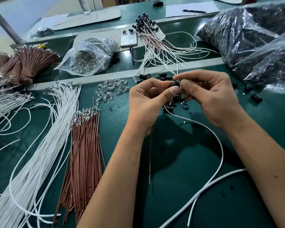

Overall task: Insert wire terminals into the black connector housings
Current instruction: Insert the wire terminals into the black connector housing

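Both hands meet at 12 o'clock over the green mat [179,186]. Left hand [148,102] and right hand [209,97] both pinch one black housing [175,84], probably steadying it for insertion. White wire [220,142] and brown wire [150,155] trail toward 6. Spare wire bundles [59,137] lie at 9.

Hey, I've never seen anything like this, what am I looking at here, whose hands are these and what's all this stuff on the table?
There is one picture, from a camera worn on a person's head, looking down at their own bare hands; there is no machine. The left hand and right hand together pinch a small black housing. A white wire and a brown wire hang below the hands. On the green table lie white wires, brown wires, clear bulbs, loose housings, bags of parts and a phone.
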